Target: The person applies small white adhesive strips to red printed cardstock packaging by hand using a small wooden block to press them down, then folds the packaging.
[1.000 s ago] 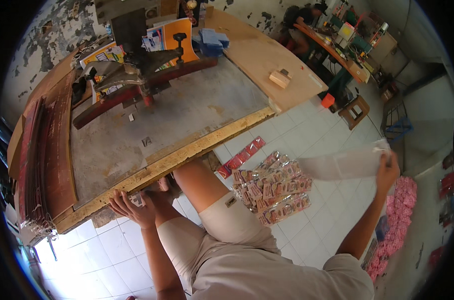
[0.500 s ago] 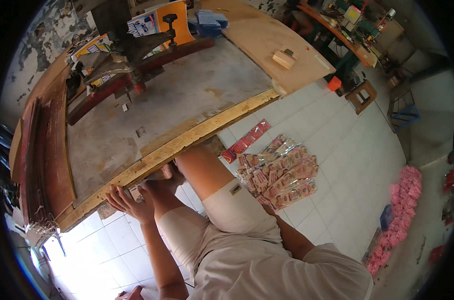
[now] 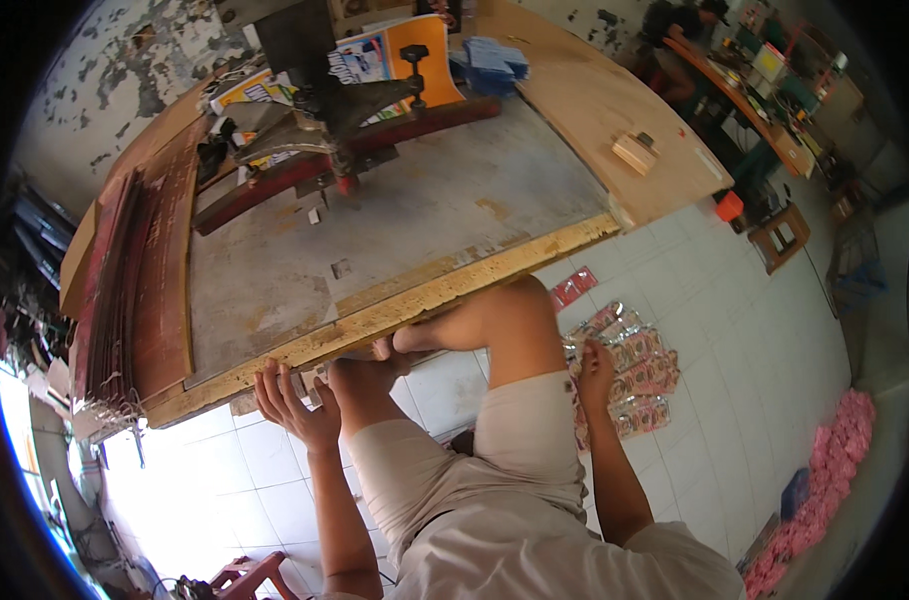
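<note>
My left hand [image 3: 302, 410] is open, its fingers spread against the worn front edge [image 3: 274, 372] of the grey worktop [image 3: 414, 220]. Raised beside my right knee, my right hand [image 3: 595, 374] has its fingers curled closed, and nothing shows sticking out of them. Behind that hand, strips of pink and brown printed packets [image 3: 642, 375] lie fanned out on the tiled floor. A red packet strip [image 3: 574, 287] lies close to them, partly hidden by my knee. Over the worktop stands a dark metal press with a long red bar [image 3: 424, 122].
Brown boards [image 3: 139, 290] lean along the worktop's left side. Blue packets [image 3: 494, 65] and a wooden block [image 3: 634, 152] sit at the back right. A person [image 3: 689, 40] is at another bench beyond. Pink bundles [image 3: 839, 440] line the right wall; a red stool [image 3: 254, 577] stands lower left.
My right hand has come up from beside my thigh into view over the packets. My right leg has shifted right, and the view has turned. My left hand stays at the worktop's edge.
</note>
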`<state>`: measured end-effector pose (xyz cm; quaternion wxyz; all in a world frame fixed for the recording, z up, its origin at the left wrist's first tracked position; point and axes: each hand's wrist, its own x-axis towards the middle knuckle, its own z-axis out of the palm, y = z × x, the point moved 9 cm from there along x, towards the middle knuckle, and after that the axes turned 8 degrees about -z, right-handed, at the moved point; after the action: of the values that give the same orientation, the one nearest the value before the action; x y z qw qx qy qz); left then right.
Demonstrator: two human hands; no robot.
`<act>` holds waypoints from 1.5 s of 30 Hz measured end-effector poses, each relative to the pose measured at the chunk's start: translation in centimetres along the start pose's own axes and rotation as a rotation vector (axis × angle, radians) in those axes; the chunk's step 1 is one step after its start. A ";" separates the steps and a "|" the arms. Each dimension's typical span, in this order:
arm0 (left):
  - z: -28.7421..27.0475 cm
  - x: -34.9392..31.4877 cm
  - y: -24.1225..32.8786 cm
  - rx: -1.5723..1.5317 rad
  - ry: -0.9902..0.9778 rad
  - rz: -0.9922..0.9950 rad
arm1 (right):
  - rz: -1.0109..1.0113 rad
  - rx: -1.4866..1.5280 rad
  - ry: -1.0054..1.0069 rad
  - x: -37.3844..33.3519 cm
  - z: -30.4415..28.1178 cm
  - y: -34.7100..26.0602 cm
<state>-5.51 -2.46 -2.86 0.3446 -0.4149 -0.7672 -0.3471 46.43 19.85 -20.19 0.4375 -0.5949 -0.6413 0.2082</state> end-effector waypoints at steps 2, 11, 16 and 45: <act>-1.3 1.7 0.2 0.001 0.006 -0.016 | -0.288 0.000 0.135 2.9 -1.7 -6.8; -10.0 15.6 -7.0 0.204 0.179 -0.083 | -0.861 0.024 -0.050 3.1 4.8 -27.2; -14.0 21.7 -18.9 0.439 0.237 -0.177 | -0.875 0.034 -0.061 3.2 9.3 -27.7; -28.6 26.8 -23.0 0.095 0.288 -0.377 | -0.918 0.042 -0.066 3.3 10.4 -25.7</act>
<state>-29.98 -24.77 28.25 0.3985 -0.1942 -0.7895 -0.4245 23.37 20.29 -4.42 0.4757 -0.2334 -0.8477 0.0245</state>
